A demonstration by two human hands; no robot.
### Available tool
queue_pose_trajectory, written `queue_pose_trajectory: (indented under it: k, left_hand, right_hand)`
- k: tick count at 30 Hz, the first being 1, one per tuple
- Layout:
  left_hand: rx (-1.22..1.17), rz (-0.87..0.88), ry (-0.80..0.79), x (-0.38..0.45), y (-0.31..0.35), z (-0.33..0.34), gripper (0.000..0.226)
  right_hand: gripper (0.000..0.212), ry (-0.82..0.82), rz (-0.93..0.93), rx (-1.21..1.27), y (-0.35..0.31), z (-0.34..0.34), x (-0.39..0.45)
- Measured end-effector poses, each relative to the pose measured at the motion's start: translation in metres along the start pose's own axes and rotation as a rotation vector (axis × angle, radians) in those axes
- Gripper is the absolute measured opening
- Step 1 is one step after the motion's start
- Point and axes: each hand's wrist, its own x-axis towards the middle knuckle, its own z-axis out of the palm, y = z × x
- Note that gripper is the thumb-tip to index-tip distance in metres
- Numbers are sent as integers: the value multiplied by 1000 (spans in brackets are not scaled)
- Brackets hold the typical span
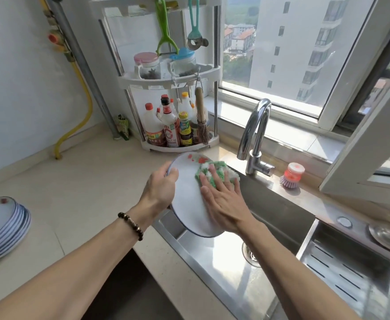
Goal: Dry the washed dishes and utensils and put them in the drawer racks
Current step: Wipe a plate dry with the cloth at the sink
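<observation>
Mid-job imo. Left hand (160, 189) grips plate (190, 204) rim, tilted over sink (212, 269). Right hand (221, 199) flat, fingers straight, pressing green cloth (212, 173) on plate face. Plate stack (3, 227) waits on counter (85, 192); drawer racks not in view, nothing stowed yet afaict.

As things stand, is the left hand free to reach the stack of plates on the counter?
Probably not yet. The left hand grips the rim of the plate held over the sink, while the right hand presses a cloth on it. The counter path to the stack of plates looks unobstructed.
</observation>
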Motion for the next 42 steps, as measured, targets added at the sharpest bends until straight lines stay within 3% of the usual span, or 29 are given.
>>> queue_pose_trajectory:
  k: [5,9,13,16,19,22,25,30,34,37,42]
  left_hand:
    - [-55,-37,-50,-3,-5,2,33]
    - [-81,-23,78,3,4,-8,31]
    - [-75,-57,153,5,7,-7,30]
    - [-94,-133,-17,1,6,-5,33]
    - [-140,-198,-156,-6,7,-10,32]
    - [-106,-177,-147,-5,7,-19,32]
    - [-92,-130,-19,1,12,-26,32]
    - [-26,-93,80,4,5,-15,34]
    - [3,-145,-90,-4,8,-6,33]
    - [-80,-215,-154,-13,13,-4,30]
    - [-136,-199,73,-2,18,-12,25]
  right_hand:
    - [94,-31,-141,-72,-6,-6,12]
    - [91,-91,-97,-193,9,-2,-15]
    - [97,-172,-193,93,-29,12,-49]
    - [79,-159,-304,179,-46,8,-36]
    - [70,-112,-324,28,-33,-4,-6]
    - [78,-108,-227,-160,-6,-17,5]
    - [91,-114,-178,-249,5,-16,-14]
    - [98,-220,-219,26,-33,4,-58]
    - [85,-190,-268,20,-32,-3,-27]
    - [93,-92,-240,-123,-9,-17,-3]
    - [110,-134,-170,-211,10,-27,-37]
